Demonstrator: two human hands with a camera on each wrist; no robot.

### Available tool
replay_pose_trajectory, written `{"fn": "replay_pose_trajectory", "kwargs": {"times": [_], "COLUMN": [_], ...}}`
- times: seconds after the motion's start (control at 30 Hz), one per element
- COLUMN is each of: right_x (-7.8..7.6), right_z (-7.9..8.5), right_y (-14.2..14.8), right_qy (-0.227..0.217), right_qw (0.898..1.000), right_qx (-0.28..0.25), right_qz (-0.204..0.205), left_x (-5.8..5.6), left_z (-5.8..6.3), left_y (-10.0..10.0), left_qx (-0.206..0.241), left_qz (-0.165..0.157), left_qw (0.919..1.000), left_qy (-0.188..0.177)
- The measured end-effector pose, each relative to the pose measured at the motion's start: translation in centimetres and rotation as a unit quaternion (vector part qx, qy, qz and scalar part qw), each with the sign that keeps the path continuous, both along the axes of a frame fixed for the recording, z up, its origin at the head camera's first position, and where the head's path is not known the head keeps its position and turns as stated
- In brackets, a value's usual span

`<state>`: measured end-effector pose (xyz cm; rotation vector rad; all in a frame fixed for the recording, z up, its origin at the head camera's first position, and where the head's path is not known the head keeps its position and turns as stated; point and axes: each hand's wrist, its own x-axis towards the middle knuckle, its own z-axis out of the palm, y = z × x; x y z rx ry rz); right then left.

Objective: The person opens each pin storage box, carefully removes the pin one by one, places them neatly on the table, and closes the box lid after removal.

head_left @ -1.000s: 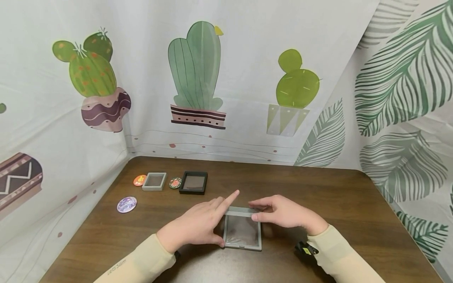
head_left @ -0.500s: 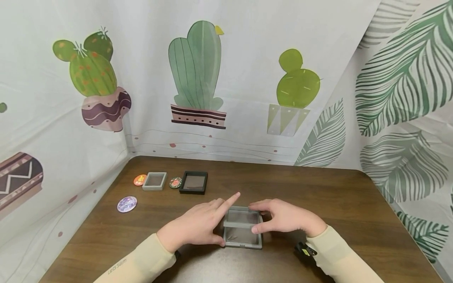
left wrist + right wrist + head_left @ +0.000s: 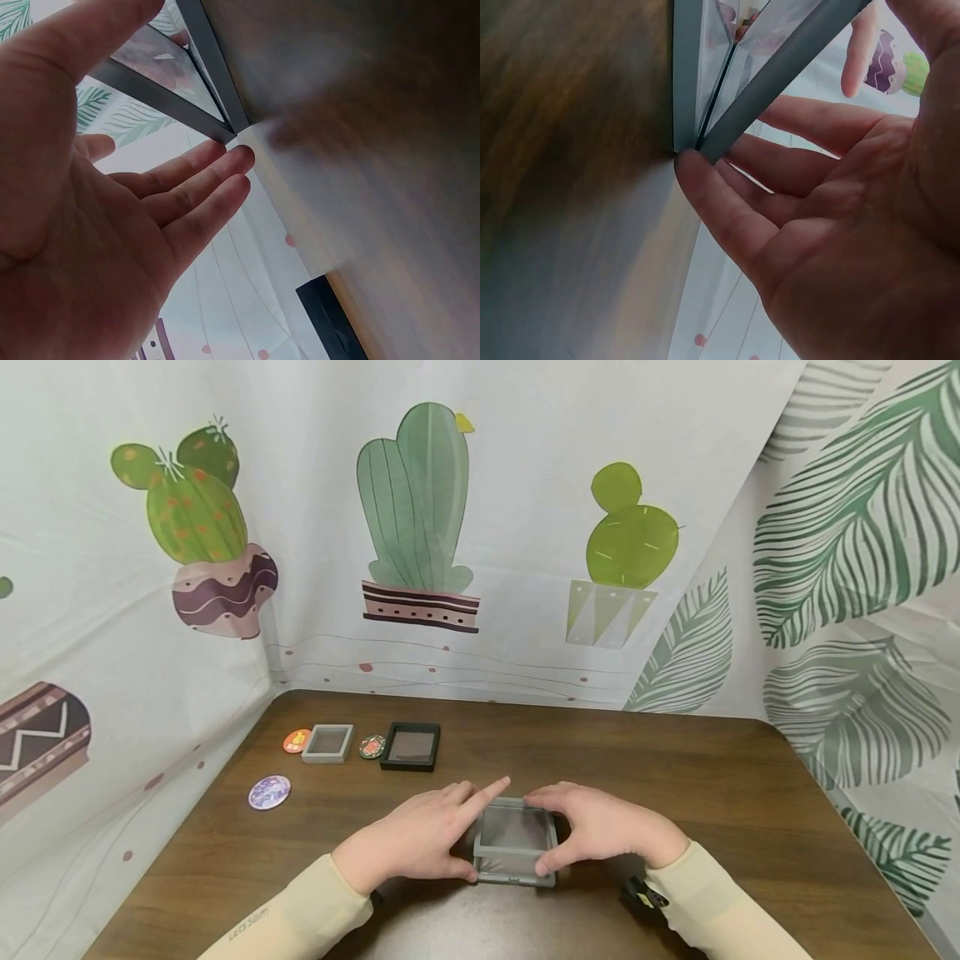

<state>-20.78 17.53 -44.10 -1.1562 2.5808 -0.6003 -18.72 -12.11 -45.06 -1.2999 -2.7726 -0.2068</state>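
A grey hinged display frame [image 3: 516, 828] with clear film panes lies on the table between both hands. Its upper half tilts over the lower half, leaving a narrow wedge that both wrist views show from the side. My right hand [image 3: 603, 825] holds the upper half, thumb at its front edge and fingertips at the hinge end, seen also in the right wrist view at the frame's corner [image 3: 688, 82]. Along the left side, my left hand [image 3: 420, 833] steadies the frame with straight fingers at the hinge corner [image 3: 236, 124] and thumb near the front corner; its index finger points outward.
At the table's back left lie a smaller grey frame [image 3: 327, 744], a black frame [image 3: 410, 747], an orange round badge [image 3: 296, 741], a dark green round badge [image 3: 371, 747] and a purple round badge [image 3: 269, 792]. A cactus-print curtain [image 3: 525, 527] hangs behind the brown table [image 3: 637, 752].
The frame's upper half has swung from nearly upright down toward the lower half. My right thumb has come down and nearer with it, while the left hand has stayed nearly still.
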Motion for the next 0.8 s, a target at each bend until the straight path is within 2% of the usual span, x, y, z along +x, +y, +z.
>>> {"fn": "replay_pose_trajectory", "kwargs": {"times": [0.43, 0.8], "right_x": [0.52, 0.85], "right_z": [-0.27, -0.29], "right_y": [-0.58, -1.01], "right_qy": [0.039, 0.046], "right_qw": [0.999, 0.998], "right_qx": [0.030, 0.045], "right_qz": [0.004, 0.000], "left_x": [0.02, -0.07], "left_z": [0.14, 0.15], "left_y": [-0.03, -0.14], "left_qx": [-0.009, -0.024], "left_qz": [-0.008, -0.013], "left_qw": [0.9999, 0.9996], "left_qy": [-0.002, 0.005]}}
